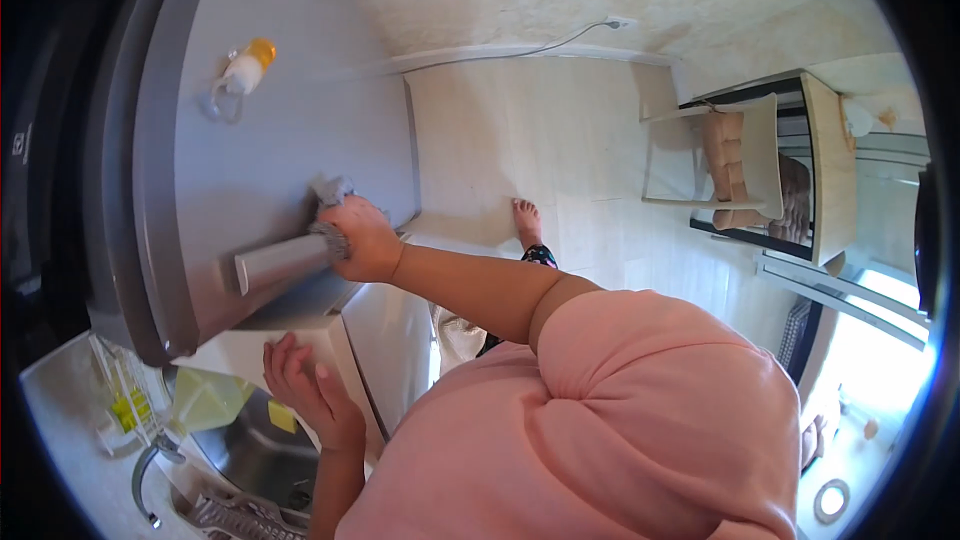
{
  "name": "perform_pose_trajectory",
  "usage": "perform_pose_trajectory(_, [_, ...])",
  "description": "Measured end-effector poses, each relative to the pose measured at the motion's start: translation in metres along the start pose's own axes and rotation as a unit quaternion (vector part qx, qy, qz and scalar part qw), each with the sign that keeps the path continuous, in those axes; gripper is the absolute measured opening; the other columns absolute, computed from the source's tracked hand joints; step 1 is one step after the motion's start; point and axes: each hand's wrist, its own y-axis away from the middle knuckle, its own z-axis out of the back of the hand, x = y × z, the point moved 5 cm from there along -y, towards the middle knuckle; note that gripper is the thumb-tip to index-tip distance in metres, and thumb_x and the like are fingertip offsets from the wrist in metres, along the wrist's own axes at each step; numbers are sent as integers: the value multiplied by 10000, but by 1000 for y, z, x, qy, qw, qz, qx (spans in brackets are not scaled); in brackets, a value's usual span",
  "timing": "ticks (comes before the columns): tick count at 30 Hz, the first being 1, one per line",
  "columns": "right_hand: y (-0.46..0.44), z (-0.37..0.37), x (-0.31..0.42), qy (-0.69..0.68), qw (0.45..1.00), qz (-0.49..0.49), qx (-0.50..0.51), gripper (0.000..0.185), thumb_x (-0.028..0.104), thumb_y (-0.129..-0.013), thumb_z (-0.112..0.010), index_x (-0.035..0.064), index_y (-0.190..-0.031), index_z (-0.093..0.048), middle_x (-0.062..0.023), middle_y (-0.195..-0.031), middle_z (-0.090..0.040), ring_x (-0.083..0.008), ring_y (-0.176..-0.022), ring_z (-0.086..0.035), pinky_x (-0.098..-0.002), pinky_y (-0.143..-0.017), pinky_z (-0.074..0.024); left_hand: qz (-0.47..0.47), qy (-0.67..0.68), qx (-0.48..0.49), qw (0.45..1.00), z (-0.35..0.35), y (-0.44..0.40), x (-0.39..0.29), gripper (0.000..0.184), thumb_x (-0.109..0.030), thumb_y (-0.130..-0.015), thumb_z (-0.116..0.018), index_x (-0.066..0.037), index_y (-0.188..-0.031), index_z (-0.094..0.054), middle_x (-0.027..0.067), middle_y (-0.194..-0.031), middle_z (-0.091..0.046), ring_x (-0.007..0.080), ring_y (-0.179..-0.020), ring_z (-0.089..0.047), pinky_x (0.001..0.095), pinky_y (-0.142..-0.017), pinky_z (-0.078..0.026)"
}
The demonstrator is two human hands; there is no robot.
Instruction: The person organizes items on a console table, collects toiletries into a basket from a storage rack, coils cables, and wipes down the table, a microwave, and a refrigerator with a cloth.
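Note:
Wrapped in the fingers of my right hand (pixel 365 238) is a grey cloth (pixel 333 190), which shows above and below the fist. The hand presses the cloth around the far end of the handle (pixel 285 265) on the grey refrigerator door (pixel 290 140). Below the handle, my left hand (pixel 308 385) has its fingers apart and holds nothing. It is over the white countertop edge (pixel 340 345), beside the sink; whether it touches the surface, I cannot tell. An orange-and-white bottle-shaped object (pixel 248 68) is on the door above the handle.
A metal sink (pixel 255 455) with a yellow sponge (pixel 282 416) and a curved faucet (pixel 142 480) lies at the lower left. My bare foot (pixel 527 222) is on the pale floor. At the right stand a white chair (pixel 762 155) and a table (pixel 835 170). A cable (pixel 520 53) runs along the wall.

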Motion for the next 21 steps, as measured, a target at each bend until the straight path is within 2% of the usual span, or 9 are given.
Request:
perform_pose_trajectory(2, [29,-16,-54,14,999,-50,-7,427,113,-593,-735,109,-990,-576,-130,-942,-589,-367,-915,-543,-465,-799,-454,4,-9,1,1000,1,1,1,270,-212,-957,-407,-9,-1104,-507,207,-1258,-499,444,-1251,-367,561,-1042,-232])
perform_pose_trajectory(6, [70,-44,-144,50,987,-141,66,385,105,-625,-707,155,-977,-557,-135,-940,-582,-399,-988,-533,-475,-883,-444,23,1,4,1000,1,-1,2,266,-225,-953,-412,-13,-1083,-505,207,-1276,-485,452,-1264,-352,564,-1044,-225])
perform_pose_trajectory(7, [76,-46,-151,49,987,-134,68,385,105,-625,-707,155,-977,-557,-135,-940,-582,-399,-988,-533,-475,-883,-444,26,1,2,1000,1,0,2,270,-232,-954,-409,-15,-1084,-505,203,-1287,-477,450,-1268,-347,564,-1045,-221])
perform_pose_trajectory(9, [85,-47,-170,83,951,-269,131,452,120,-604,-728,182,-1020,-563,-166,-992,-590,-415,-1074,-510,-489,-941,-434,27,-1,-11,1000,3,0,2,274,-238,-955,-406,-18,-1084,-506,199,-1298,-469,448,-1273,-342,565,-1046,-217])
perform_pose_trajectory(10, [80,-45,-166,84,954,-258,130,452,120,-604,-728,182,-1020,-563,-166,-992,-590,-415,-1074,-510,-489,-941,-434,27,-4,-6,1000,3,1,4,278,-248,-953,-408,-25,-1087,-507,192,-1314,-461,442,-1286,-331,568,-1056,-199])
perform_pose_trajectory(12, [78,-40,-160,72,941,-281,175,476,169,-556,-794,158,-976,-571,-152,-1106,-566,-412,-1096,-511,-465,-952,-421,26,-4,-11,1000,6,2,5,283,-257,-951,-410,-32,-1091,-508,185,-1329,-453,437,-1299,-319,571,-1065,-182])
perform_pose_trajectory(16, [21,-10,-68,-63,951,-184,239,458,132,-564,-758,102,-992,-597,-167,-1041,-601,-396,-1051,-545,-453,-905,-452,44,-21,-9,999,7,7,6,286,-278,-936,-430,-65,-1107,-512,156,-1368,-434,421,-1342,-288,583,-1090,-118])
perform_pose_trajectory(19, [-20,7,2,-36,959,-120,253,480,141,-579,-739,73,-1035,-603,-185,-1012,-620,-388,-1002,-577,-435,-881,-471,51,-14,-19,998,8,6,3,284,-276,-921,-450,-80,-1116,-514,145,-1388,-417,415,-1360,-269,595,-1097,-95])
perform_pose_trajectory(21, [-40,12,31,2,957,-110,269,492,152,-585,-732,62,-1052,-604,-195,-1018,-623,-387,-988,-588,-427,-871,-478,58,-14,-33,998,11,8,1,284,-272,-914,-460,-85,-1119,-515,141,-1395,-408,414,-1365,-261,601,-1096,-93])
